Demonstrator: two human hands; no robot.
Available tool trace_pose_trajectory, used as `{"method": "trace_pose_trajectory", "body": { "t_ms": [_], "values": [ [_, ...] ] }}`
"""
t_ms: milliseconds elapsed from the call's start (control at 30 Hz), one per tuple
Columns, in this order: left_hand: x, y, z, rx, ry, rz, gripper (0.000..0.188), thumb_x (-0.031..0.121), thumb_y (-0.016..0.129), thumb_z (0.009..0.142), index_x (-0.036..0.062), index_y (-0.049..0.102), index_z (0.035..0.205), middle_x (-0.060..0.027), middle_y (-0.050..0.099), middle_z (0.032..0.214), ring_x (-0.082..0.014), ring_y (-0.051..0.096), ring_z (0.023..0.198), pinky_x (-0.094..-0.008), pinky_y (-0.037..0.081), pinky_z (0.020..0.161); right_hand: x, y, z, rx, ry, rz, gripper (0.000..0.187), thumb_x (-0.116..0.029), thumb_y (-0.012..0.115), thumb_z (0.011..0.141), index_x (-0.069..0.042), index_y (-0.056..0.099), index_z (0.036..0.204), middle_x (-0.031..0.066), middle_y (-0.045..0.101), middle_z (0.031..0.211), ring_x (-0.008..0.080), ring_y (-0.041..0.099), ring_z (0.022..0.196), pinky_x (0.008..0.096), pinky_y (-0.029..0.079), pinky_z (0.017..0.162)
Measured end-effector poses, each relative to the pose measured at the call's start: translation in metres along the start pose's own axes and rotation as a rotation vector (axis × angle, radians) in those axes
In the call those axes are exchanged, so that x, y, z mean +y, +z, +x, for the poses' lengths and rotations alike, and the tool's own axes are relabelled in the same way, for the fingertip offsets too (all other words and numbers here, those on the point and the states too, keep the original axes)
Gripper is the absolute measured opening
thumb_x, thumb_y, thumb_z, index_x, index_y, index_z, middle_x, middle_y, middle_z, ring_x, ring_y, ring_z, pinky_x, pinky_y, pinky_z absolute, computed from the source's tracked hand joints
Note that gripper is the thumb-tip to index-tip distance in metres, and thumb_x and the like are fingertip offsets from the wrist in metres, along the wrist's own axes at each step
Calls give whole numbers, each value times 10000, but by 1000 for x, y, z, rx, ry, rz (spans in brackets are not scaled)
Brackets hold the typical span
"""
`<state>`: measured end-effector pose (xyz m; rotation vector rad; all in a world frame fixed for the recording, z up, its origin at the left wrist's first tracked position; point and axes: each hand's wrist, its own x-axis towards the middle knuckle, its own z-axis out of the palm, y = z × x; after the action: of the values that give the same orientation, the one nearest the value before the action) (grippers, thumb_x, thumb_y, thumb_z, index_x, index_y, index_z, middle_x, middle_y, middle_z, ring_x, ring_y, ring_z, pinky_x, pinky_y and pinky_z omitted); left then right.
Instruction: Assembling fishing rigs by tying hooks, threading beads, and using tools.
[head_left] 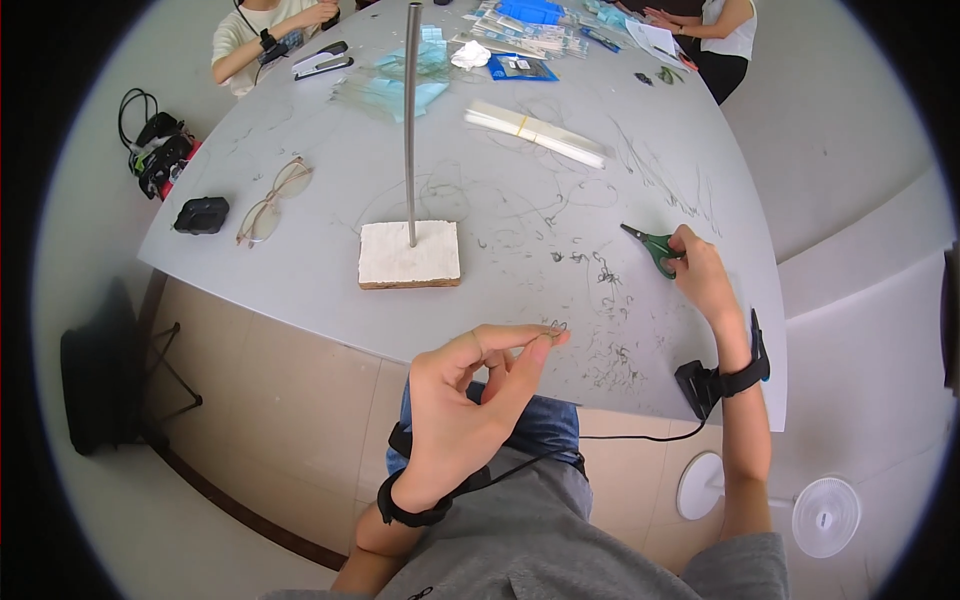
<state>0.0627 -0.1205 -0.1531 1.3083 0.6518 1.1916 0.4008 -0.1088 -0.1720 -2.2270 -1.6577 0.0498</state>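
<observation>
My left hand (465, 400) is raised at the table's near edge, with thumb and forefinger pinched together. A small dark looped strand (558, 326) pokes out at the fingertips; its material is too fine to make out. Farther right, my right hand (704, 278) grips the green handles of small scissors (655, 248), whose dark blades point left and away over the tabletop. Dark curled snippets (605, 272) and finer scraps (618, 365) lie scattered between the two hands. Left of them stands a thin metal rod (411, 130), upright in a white block (395, 255).
Eyeglasses (273, 203) and a black case (202, 215) lie at the left. Beyond the rod are a banded bundle of white strips (535, 133), teal packets (405, 90), a stapler (322, 62) and a blue packet (522, 68). Two other people sit at the far side. A white fan (826, 517) stands lower right.
</observation>
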Motion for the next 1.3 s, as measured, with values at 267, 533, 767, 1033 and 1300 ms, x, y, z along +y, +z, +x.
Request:
{"method": "trace_pose_trajectory", "body": {
  "t_ms": [267,533,767,1033,1300],
  "values": [
    [12,1,-8,54,105,179,86,7,670,825,37,709,895,-10,726,911,-15,405,487,-168,333,435,-34,-14,-12,169,-82,-183,223,78,628,764,10,648,976,161,678,876,268,660,719,328,514,670],
    [11,13,-13,95,203,365,86,19,700,796,61,712,870,-28,724,929,-61,407,456,-196,339,411,-154,-42,-94,82,-482,686,157,25,712,748,-16,583,827,65,591,773,155,576,682,260,479,643],
    [13,14,-19,100,239,420,101,19,704,791,66,715,880,-29,720,901,-58,405,458,-200,319,406,-163,-37,-95,87,-490,721,182,3,730,750,-20,553,790,55,569,752,163,552,667,261,468,619],
    [13,11,-17,10,79,162,111,0,677,824,45,715,918,18,683,772,1,360,494,-170,293,454,-156,-42,-102,-11,-492,767,200,119,677,735,-4,580,860,82,614,852,173,590,816,292,469,757],
    [15,5,-17,-52,-16,-57,117,-20,640,864,2,698,963,58,564,662,0,330,522,-171,281,510,-154,-36,-93,-129,-543,1094,213,53,696,785,2,632,982,79,639,951,160,609,862,273,491,761]
  ]
}}
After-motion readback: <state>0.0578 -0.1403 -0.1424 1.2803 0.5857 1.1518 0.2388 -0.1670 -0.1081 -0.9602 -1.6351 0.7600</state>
